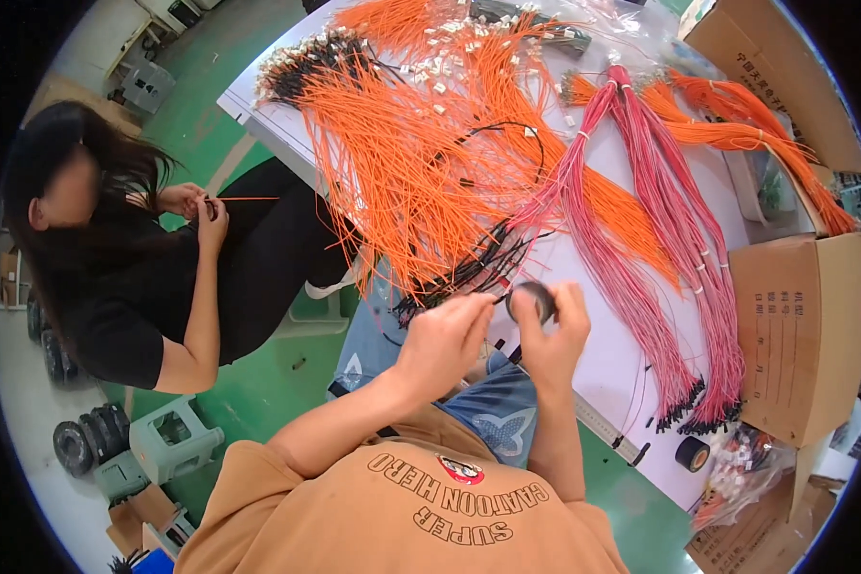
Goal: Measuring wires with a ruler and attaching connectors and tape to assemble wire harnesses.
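Right hand (553, 335): it is raised in front of the chest and holds a black tape roll (531, 301) by its rim, the fingers curled and pressed on the round edge; held up like this, the roll is free to turn
Left hand (442, 340): it sits just beside the roll, thumb and forefinger pressed together toward the roll's edge, as if on the loose tape end; what exactly they pinch is too small to see
Black wire bundle (469, 273): thin dark wires lie at the worktop's near edge, and their ends come down toward the two hands, so they are close for taping
Worktop (598, 368): a white, smooth, flat surface, with a metal ruler along its near edge
Orange wires (402, 163): very many thin flexible strands, fanned out loosely over the far left part, some with small white plugs at the ends
Pink wires (641, 230): long bundles tied at the top, hanging down in soft curves, with black tips near the edge
Second tape roll (693, 453): small, black and round, it stands at the near right corner, apart from the hands
Cardboard box (802, 330): brown and stiff, at the right side of the worktop
Other person (143, 277): sits at the left in black clothes and holds one orange wire between both hands
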The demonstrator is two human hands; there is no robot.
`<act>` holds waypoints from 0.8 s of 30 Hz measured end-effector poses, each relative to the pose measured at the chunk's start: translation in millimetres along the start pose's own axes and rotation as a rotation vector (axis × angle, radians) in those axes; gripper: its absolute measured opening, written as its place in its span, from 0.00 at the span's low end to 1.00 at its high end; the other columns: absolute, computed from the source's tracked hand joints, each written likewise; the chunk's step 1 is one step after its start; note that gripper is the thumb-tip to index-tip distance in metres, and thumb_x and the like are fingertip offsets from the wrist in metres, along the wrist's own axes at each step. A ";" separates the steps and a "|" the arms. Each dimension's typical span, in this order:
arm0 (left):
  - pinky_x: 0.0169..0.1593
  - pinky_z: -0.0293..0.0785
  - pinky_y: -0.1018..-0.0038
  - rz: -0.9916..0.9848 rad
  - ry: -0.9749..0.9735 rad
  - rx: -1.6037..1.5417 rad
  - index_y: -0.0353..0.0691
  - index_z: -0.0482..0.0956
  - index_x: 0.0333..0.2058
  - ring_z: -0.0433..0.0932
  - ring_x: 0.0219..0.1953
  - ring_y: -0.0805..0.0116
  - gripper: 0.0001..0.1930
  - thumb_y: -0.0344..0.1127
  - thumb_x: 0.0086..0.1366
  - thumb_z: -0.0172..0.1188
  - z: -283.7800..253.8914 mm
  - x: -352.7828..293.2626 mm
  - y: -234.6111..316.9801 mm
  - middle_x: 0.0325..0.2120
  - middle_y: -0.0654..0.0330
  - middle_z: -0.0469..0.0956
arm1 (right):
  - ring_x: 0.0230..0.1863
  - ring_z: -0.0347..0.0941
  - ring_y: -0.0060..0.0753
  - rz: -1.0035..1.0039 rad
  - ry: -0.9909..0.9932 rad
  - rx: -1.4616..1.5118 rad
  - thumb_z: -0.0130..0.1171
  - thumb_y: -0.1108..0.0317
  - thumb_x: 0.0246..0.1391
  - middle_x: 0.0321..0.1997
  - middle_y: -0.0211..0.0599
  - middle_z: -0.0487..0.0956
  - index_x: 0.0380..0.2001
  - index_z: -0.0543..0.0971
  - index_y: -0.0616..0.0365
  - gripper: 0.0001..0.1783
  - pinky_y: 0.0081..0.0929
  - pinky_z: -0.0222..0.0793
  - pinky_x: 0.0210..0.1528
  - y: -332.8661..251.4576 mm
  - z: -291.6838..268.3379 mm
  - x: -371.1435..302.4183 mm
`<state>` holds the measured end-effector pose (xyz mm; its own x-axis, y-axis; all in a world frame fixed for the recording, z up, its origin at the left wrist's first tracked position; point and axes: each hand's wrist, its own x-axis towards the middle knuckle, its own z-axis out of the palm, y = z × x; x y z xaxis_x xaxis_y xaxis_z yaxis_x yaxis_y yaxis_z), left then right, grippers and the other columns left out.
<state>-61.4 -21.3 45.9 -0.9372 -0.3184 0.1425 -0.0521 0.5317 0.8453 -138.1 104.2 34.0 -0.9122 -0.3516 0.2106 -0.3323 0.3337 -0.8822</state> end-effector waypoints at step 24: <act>0.30 0.72 0.66 0.081 0.062 0.013 0.33 0.79 0.37 0.77 0.26 0.51 0.08 0.31 0.63 0.59 5.3 4.1 8.7 0.27 0.49 0.78 | 0.26 0.63 0.29 -0.115 0.170 -0.150 0.68 0.68 0.45 0.26 0.35 0.67 0.28 0.73 0.60 0.14 0.26 0.59 0.27 -9.0 10.7 39.6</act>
<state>-67.5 -13.8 51.1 -0.9152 -0.3218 0.2426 0.0184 0.5679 0.8229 -168.7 77.9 45.8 -0.8894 -0.2464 0.3851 -0.4564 0.4303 -0.7788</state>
